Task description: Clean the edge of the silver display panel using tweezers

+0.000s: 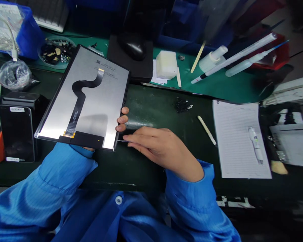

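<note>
Display panel (103,101), a thin rectangle with its smooth, silvery metal back facing up, is held tilted above the dark green worktop (146,173), in front of the person's chest. A flat, matte black ribbon cable (77,109) snakes across that back in an S-shaped bend, ending at a gold-coloured strip near the top and joining orange film at the bottom edge, where black tape (88,139) with a small yellow dot runs along the border. The left hand (122,119) grasps the panel from beneath, three bent fingertips showing over its side edge; the rest is mostly hidden. The right hand (161,144) is nearly closed, thumb and fingers pinching a slender, shiny tool (122,140) whose tip meets the panel's lower corner, though its full shape is concealed. Beyond the hands lie a loose heap of crinkled black scraps (182,105), a slim, pale stick (207,130), a spongy white block (166,64) with squared sides, and ruled paper (233,144) bearing a white pen (256,146).
</note>
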Demonstrator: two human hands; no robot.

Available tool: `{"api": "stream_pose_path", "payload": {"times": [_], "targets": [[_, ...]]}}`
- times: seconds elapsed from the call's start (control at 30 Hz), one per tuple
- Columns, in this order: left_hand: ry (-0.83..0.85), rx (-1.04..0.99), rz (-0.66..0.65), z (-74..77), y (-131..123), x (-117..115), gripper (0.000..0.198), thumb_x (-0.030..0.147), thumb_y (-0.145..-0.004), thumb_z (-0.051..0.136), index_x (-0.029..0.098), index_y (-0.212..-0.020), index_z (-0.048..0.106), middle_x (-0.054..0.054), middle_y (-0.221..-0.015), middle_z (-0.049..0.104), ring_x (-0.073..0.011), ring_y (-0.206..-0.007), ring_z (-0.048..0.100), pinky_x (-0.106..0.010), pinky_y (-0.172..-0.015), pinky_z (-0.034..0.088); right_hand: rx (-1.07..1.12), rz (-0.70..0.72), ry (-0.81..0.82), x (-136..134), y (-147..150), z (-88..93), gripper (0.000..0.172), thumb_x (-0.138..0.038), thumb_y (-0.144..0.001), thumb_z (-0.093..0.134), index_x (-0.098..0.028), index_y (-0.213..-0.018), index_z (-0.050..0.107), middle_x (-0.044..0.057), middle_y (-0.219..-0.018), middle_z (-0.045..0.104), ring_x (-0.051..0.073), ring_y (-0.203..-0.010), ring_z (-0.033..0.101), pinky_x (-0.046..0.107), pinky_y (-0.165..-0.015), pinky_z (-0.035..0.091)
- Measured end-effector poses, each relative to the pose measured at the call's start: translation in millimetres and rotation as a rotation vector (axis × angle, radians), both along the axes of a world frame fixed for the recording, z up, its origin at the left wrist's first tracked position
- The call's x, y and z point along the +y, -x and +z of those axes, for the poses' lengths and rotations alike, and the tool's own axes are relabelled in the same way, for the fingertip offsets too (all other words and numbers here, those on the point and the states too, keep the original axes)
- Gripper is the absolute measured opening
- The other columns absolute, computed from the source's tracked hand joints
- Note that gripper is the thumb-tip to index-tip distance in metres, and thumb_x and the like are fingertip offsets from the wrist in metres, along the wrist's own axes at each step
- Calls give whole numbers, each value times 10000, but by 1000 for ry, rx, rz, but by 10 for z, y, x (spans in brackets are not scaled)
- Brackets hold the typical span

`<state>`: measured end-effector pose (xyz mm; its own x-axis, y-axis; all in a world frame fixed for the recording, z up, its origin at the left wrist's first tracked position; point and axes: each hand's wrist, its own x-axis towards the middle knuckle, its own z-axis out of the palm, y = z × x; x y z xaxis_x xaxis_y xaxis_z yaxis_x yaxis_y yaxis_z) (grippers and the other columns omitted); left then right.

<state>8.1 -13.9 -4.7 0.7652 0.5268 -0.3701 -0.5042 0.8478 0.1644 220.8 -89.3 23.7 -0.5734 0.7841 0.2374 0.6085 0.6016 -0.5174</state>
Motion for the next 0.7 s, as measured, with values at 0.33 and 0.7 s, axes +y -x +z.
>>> {"api": "stream_pose_path", "payload": {"times": [0.33,0.7], "targets": [[17,-6,-36,4,10,-26,468,462,-998,241,118,-1084,546,-137,-796,552,-243,-664,554,-377,-622,525,-12,-8,17,17,22,17,210,-252,-1018,532,-202,-1114,711,3,-928,743,119,-808,699,244,-737,524],[81,9,87,52,-14,-40,455,437,-988,218,124,-1171,492,-168,-834,564,-255,-678,543,-377,-591,518,75,-10,65,3,-9,39,183,-246,-980,607,-177,-1131,683,10,-966,735,124,-801,692,225,-679,510]]}}
